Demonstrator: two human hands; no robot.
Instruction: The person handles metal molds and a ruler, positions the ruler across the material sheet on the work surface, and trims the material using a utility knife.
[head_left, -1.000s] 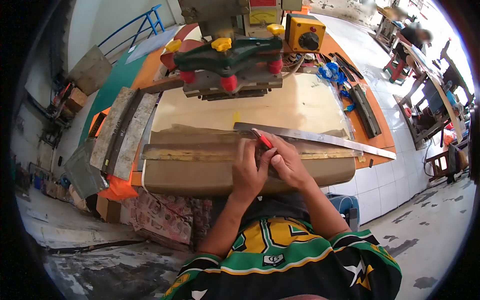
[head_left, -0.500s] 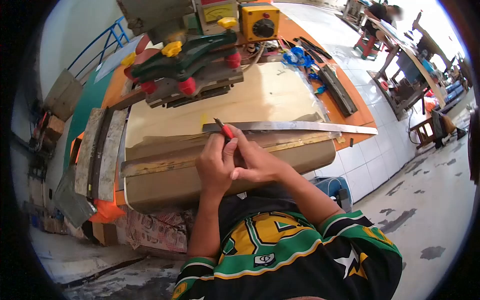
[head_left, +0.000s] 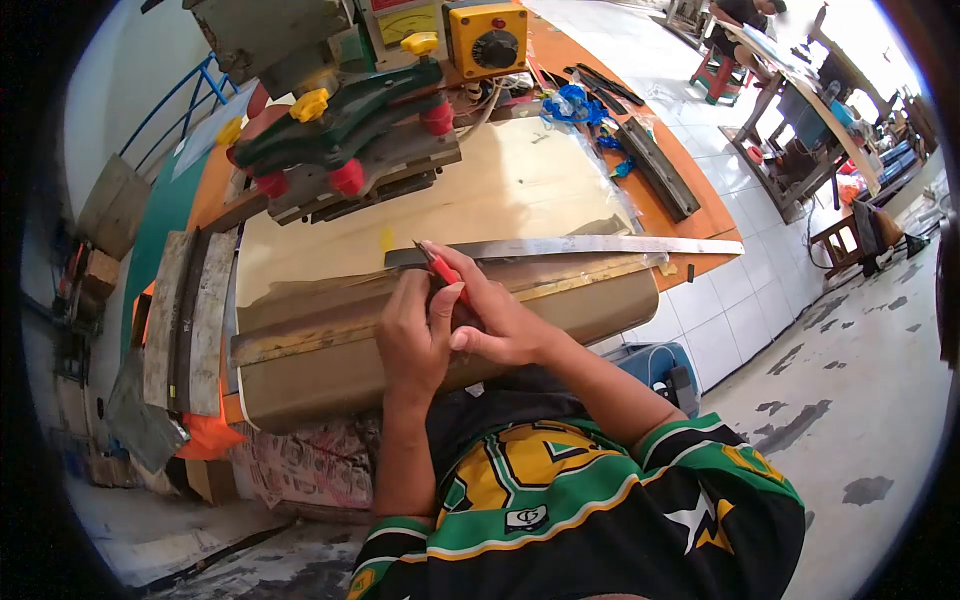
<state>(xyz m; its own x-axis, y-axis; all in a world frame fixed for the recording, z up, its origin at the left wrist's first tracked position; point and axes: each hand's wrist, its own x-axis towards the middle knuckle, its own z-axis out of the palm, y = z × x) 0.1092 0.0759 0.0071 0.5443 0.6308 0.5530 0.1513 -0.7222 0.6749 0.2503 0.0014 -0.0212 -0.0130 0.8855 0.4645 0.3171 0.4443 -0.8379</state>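
Note:
A slim red tool with a dark pointed tip (head_left: pixel 440 268) sticks up between my two hands, tip away from me; whether it is a pen or a blade I cannot tell. My right hand (head_left: pixel 497 318) is closed round it, its index finger along the far side. Pressed close beside it, my left hand (head_left: pixel 410 335) has curled fingers and a thumb near the tool's lower end; what lies inside them is hidden. Just beyond my fingers a long metal strip (head_left: pixel 590 244) lies across brown-edged sheet material (head_left: pixel 540 310) on the table.
A clamp-like machine head with yellow knobs (head_left: pixel 345 140) overhangs the pale sheet (head_left: pixel 530 170). Behind it stands a yellow control box (head_left: pixel 487 42). A dark metal bar (head_left: pixel 657 168) and blue plastic (head_left: pixel 575 104) lie right; several boards (head_left: pixel 190 320) lie left. A person (head_left: pixel 740 30) sits far off.
The whole view has shifted slightly, so the table and machine appear a little further left and up. My hands stay together, with the red tool turned slightly more upright.

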